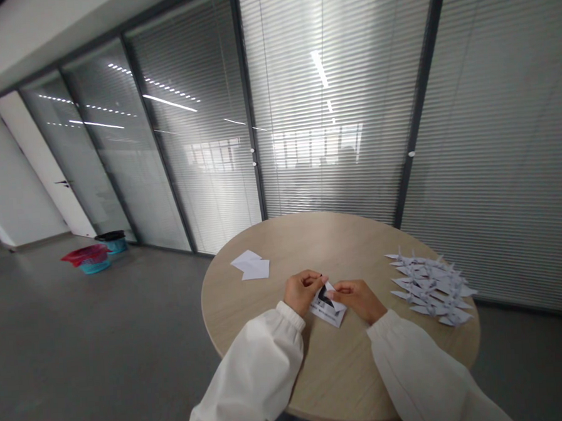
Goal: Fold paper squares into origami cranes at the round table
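white cuffed sleeves (334, 365) fill the near foreground, both forearms reaching over a round wood-topped table (337, 377); left hand (303, 291) curled, fingers (308, 279) bent over the top of a folded printed paper (327, 308) and pinching it against the thumb; right hand (354, 299) lies flatter, fingertips (336, 289) pinching the paper's right flap; the hands nearly touch, with the paper between them, black print showing, low over the tabletop; contact with the wood cannot be told; loose white paper sheets (252, 265) lie overlapped left of the hands, well apart; a heap of folded paper cranes (431, 287) lies at the table's right; glass partitions with slatted blinds (332, 107) stand beyond; two plastic bins (105, 254) stand on the grey floor by the partition, far left.
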A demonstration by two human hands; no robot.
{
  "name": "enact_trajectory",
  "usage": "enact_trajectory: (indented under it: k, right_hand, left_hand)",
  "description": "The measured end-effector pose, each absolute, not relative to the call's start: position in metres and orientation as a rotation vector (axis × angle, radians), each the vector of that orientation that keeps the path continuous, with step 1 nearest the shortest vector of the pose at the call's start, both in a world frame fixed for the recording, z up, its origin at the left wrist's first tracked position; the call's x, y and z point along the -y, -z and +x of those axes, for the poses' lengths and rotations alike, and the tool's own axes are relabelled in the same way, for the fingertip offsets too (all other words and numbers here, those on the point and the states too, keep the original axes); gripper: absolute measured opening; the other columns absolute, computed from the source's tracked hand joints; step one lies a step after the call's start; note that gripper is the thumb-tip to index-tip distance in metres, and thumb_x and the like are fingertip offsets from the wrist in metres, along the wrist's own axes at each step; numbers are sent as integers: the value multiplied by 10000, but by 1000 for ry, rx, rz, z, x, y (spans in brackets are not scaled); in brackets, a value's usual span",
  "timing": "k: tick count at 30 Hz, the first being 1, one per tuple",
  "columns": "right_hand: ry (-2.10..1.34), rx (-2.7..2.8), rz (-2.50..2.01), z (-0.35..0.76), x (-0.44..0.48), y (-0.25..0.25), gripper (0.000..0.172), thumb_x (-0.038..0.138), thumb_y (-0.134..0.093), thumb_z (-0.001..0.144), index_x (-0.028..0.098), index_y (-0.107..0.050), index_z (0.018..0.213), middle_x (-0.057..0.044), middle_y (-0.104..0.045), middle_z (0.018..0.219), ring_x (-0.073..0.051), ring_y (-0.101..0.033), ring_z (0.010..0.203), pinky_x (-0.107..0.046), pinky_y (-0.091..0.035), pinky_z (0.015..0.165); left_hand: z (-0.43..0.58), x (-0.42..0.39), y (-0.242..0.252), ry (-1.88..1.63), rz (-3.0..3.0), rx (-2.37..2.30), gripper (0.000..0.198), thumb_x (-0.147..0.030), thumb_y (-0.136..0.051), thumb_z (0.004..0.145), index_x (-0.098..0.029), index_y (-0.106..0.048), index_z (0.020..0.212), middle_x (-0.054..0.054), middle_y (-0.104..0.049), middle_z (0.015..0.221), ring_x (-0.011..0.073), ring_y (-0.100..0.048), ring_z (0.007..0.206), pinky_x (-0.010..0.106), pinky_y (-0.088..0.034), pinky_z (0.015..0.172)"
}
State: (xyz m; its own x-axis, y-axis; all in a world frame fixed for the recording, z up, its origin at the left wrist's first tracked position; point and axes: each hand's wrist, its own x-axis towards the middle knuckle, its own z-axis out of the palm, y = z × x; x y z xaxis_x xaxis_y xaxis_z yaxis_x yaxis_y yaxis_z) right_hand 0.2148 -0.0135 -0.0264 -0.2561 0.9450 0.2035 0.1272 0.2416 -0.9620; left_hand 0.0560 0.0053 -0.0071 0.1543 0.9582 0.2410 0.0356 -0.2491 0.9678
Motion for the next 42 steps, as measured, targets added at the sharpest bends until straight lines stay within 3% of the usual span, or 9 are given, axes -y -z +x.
enact_trajectory:
  k: [13, 24, 28, 33, 42]
  right_hand:
    - [-1175, 1616, -1027, 214, 14, 26, 364, 467, -677, 641, 109, -675, 709, -25, -655, 631, -143, -574, 566, -232, -417, 545]
    - [-1225, 1624, -1023, 213, 16, 26, 346, 438, -683, 639, 100, -686, 715, -34, -671, 639, -158, -594, 576, -234, -428, 536]
    - [-1168, 1621, -1053, 214, 16, 23, 327, 426, -670, 652, 100, -686, 678, -27, -656, 610, -146, -573, 554, -231, -415, 532]
    - [-1116, 1632, -1087, 215, 14, 25, 313, 411, -669, 654, 98, -691, 664, -18, -632, 578, -130, -540, 532, -224, -387, 518]
    - [-1178, 1676, -1061, 215, 12, 30, 370, 451, -655, 672, 87, -698, 728, -34, -646, 620, -142, -557, 558, -228, -395, 539]
  left_hand:
    - [56, -3, 6, -1268, 1543, -1006, 398, -493, -671, 603, -104, -588, 629, -12, -520, 491, 53, -396, 425, 173, -270, 410]
    - [54, -1, 2, -1302, 1574, -1147, 477, -550, -593, 633, -123, -478, 454, -52, -348, 413, 40, -274, 413, 192, -187, 404]
    - [54, -5, 4, -1231, 1539, -1114, 453, -548, -622, 617, -115, -536, 515, -45, -402, 419, 43, -308, 403, 188, -214, 401]
    - [56, -10, 10, -1151, 1481, -1014, 432, -468, -755, 473, -102, -599, 639, -31, -487, 474, 48, -368, 414, 181, -230, 402]
    - [55, -9, 13, -1174, 1600, -1075, 420, -490, -717, 527, -123, -514, 546, -47, -448, 455, 42, -340, 409, 183, -223, 406]
